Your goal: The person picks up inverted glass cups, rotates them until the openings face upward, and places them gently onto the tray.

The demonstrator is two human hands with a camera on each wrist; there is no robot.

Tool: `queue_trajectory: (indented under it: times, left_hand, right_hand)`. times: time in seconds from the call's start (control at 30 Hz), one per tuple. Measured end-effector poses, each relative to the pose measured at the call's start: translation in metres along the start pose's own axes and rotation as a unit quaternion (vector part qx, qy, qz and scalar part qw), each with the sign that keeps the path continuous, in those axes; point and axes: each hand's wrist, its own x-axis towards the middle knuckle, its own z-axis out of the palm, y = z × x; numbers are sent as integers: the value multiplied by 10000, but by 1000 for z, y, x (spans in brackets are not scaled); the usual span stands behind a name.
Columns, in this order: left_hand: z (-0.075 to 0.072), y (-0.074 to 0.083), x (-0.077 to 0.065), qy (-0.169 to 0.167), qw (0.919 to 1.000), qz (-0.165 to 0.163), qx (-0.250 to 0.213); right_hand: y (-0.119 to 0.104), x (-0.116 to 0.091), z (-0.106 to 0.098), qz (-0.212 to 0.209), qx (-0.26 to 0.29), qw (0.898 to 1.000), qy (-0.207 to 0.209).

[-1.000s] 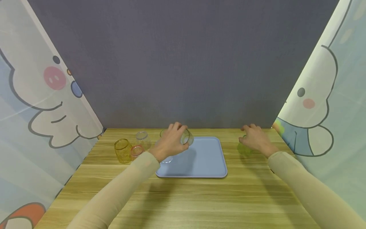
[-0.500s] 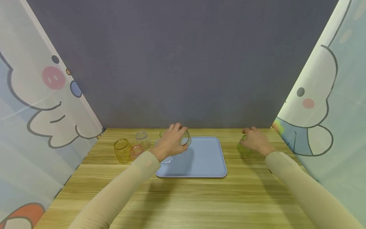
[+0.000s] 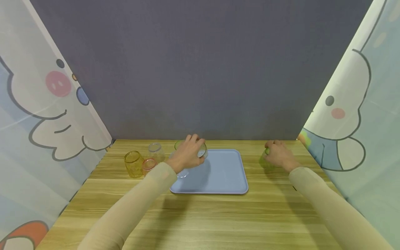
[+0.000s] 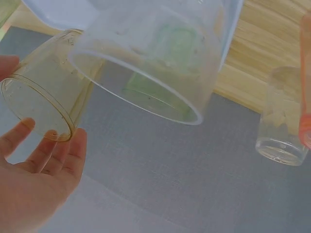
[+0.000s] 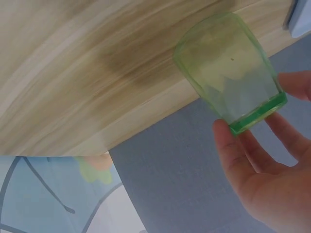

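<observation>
My left hand (image 3: 187, 155) is above the tray's left half. It pinches an amber-tinted clear glass (image 4: 56, 82) by the rim between thumb and fingers. Whether that glass touches the tray cannot be told. A large clear cup (image 4: 150, 63) is close beside it in the left wrist view, and its foot shows on the tray in the head view. Green glass (image 3: 178, 144) shows behind my left hand. Over on the right, my right hand (image 3: 279, 155) holds the upper end of a green tumbler (image 5: 233, 68), thumb on one side, fingers opposite. The tumbler's other end is toward the wooden table.
A pale blue tray (image 3: 229, 173) lies on the wooden table (image 3: 218, 222). Left of it stand a yellow glass (image 3: 134, 166), a pink-rimmed glass (image 3: 150, 165) and a clear glass (image 3: 157, 152). A dark grey panel (image 3: 200, 69) rises behind the table, with printed curtains (image 3: 343, 86) at both sides.
The amber-tinted glass in my left hand has gone from tilted to more upright. My right hand has lowered slightly and its fingers have closed in on the green tumbler's upper end.
</observation>
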Motion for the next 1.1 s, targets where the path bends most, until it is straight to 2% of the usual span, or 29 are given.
queue_trajectory:
  times: [0.27,0.63,0.87,1.1]
  left_hand:
    - [-1,-7,7,-230,9996,-95,95]
    - [2,-12,21,-402,9976,165,536]
    - [9,-21,26,-457,9980,-96,424]
    - [14,-23,31,-617,9973,-301,247]
  right_hand:
    - [0,2,2,-64,-42,9999,99]
    - [1,2,1,-101,-83,9999,48]
    - [-1,3,0,-101,-64,9999,-20]
    - [-2,3,-1,-80,-172,9998,-4]
